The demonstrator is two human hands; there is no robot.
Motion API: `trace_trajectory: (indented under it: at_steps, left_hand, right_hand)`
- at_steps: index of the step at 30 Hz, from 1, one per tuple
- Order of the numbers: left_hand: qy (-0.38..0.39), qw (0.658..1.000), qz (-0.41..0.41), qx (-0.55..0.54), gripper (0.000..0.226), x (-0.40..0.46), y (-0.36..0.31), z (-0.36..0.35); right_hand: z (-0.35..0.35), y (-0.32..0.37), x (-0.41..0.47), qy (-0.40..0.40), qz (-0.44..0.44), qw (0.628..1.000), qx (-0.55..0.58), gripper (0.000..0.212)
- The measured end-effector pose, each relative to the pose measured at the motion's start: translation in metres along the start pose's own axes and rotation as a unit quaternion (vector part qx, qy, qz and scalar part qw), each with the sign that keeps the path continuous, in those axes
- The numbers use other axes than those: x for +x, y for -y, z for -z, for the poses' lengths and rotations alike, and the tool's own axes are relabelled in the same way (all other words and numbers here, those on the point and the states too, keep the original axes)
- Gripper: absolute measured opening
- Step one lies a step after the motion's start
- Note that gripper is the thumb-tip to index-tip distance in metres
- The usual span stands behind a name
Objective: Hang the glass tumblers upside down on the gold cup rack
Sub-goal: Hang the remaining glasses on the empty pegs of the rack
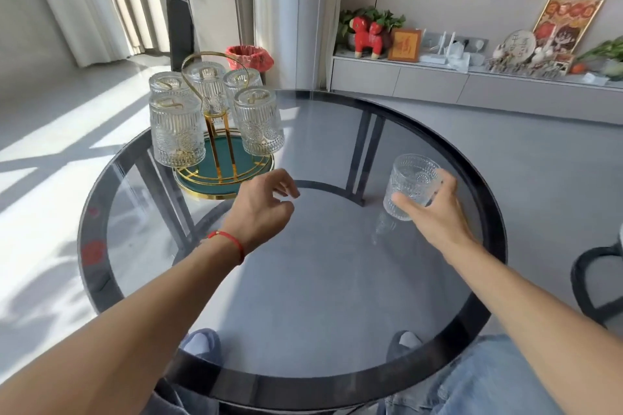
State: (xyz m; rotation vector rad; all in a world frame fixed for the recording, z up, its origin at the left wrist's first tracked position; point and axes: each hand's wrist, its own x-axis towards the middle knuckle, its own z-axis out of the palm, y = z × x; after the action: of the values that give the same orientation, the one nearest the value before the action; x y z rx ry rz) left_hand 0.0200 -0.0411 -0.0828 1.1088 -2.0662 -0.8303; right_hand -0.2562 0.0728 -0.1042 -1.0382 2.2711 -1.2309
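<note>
Right hand (435, 209) around tumbler (409, 185)

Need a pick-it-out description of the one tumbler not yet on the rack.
On the round glass table, look to its right edge, far from the gold cup rack at the left rear. The loose tumbler stands there with the right hand around it. Unlike the five hung upside down, it sits mouth-up on the tabletop.

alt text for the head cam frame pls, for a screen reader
The right hand grips a glass tumbler standing on a round glass table; the left hand hovers empty near the gold cup rack, where five tumblers already hang upside down.
</note>
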Motion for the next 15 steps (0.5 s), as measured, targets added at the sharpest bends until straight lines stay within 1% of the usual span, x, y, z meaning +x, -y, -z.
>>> trace_trajectory:
  at_steps: [2,3,7,10,11,14,15]
  left_hand:
    - [0.029,0.999,-0.013,-0.016,0.028,-0.003,-0.007,-0.007]
    - [0.045,0.998,-0.024,-0.020,0.028,-0.005,-0.011,-0.009]
    - [0.117,0.992,-0.053,-0.022,0.034,-0.014,-0.019,-0.018]
    - [0.132,0.990,-0.038,-0.033,0.038,-0.014,-0.022,-0.024]
    - [0.133,0.989,-0.028,-0.051,0.045,-0.013,-0.023,-0.025]
    - [0.153,0.976,0.014,-0.153,0.078,-0.015,-0.026,-0.024]
    - [0.159,0.972,0.017,-0.172,0.086,-0.017,-0.028,-0.024]
  right_hand:
    - [-0.002,-0.005,0.005,0.001,0.004,1.000,0.003,0.084]
    - [-0.002,-0.006,0.006,0.000,0.010,1.000,0.007,0.080]
    - [0.001,-0.005,0.004,0.003,0.048,0.999,-0.019,0.077]
    - [-0.001,0.006,-0.006,0.063,0.117,0.991,-0.023,0.076]
    - [-0.003,0.011,-0.011,0.090,0.144,0.985,-0.023,0.077]
    - [-0.014,0.026,-0.024,0.158,0.206,0.965,-0.024,0.086]
    - [-0.019,0.031,-0.029,0.174,0.223,0.959,-0.024,0.087]
